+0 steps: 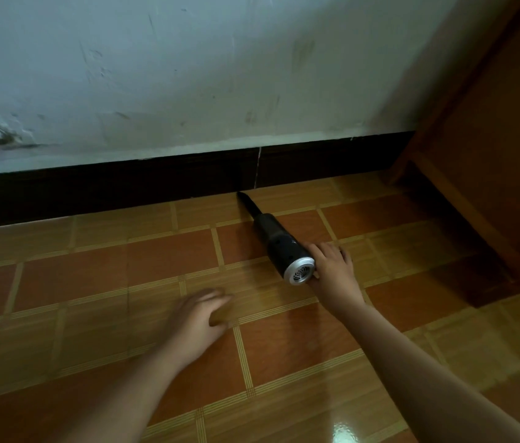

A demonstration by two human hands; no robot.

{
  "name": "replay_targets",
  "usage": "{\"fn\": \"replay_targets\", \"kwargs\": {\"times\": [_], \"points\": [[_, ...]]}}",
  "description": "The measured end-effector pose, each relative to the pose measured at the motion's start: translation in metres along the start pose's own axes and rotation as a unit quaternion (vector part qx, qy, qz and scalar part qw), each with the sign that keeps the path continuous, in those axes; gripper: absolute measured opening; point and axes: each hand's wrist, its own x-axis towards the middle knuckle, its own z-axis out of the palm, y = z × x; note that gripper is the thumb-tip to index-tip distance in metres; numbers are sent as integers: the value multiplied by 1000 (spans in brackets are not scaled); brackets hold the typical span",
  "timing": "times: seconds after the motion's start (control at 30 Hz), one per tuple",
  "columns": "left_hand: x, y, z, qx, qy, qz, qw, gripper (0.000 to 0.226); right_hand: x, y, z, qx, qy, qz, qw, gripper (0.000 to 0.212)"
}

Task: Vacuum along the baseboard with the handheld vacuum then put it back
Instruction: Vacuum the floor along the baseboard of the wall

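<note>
The right hand [332, 266] grasps the handheld vacuum [276, 243] at its rear end. The fingers are curled over the black body, and the thumb lies beside the silver vented cap [300, 272]. From this hand the vacuum points forward and to the left, low over the tiled floor [92, 282]. I cannot tell whether the body touches the tiles. Its narrow black nozzle [247, 204] is at the end far from the hand. The tip meets the bottom edge of the dark baseboard [108, 190], just beside a thin pale seam [257, 167] in that baseboard (the seam runs up and down). Above the baseboard rises a pale wall [188, 75] with many scuffs and marks. To the right of the right hand, and beyond it, stands a brown wooden piece of furniture [492, 139]. Its lower edge is on the floor, well apart from the vacuum.

The left hand [198, 318] is to the left of the right hand and nearer to the person, apart from the vacuum. It holds nothing: the fingers are loosely bent and the palm is turned down to the floor. This hand is a little blurred, so I cannot tell if it rests on the tiles or hangs just above them.
</note>
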Motion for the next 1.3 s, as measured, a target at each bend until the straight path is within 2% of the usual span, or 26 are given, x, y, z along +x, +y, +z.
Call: {"fn": "replay_targets", "kwargs": {"times": [0.13, 0.53, 1.3], "points": [[2, 1, 3, 29, -26, 0, 999, 55, -4, 10, -4, 4, 5, 29, 1000, 53], [7, 2, -9, 29, -33, -33, 998, 56, -11, 36, -4, 37, 44, 116, 992, 56], [16, 14, -13, 14, -10, -80, 997, 47, 4, 51, -8, 40, 93, 244, 964, 51]]}}
